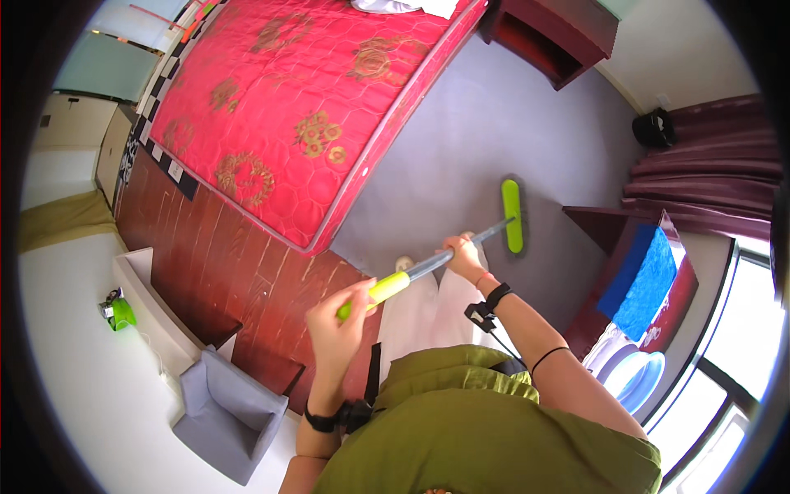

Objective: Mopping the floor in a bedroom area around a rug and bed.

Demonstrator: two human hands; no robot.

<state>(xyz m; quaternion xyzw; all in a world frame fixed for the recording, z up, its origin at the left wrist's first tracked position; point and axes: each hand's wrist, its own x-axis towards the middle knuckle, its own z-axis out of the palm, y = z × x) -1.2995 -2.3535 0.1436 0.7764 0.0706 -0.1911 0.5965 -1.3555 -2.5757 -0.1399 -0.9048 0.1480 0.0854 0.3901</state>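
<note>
L hand (337, 325) and R hand (466, 256) both hold the broom (429, 265), its green head (513, 216) at approx. 1 o'clock from the body, which may (I judge) bump the dark-red table (681, 288) at approx. 2 o'clock, if a sweep swings too wide.

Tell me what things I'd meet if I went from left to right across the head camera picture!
Small green thing → grey armchair → left hand → right hand → green broom head → bright blue cloth.
</note>
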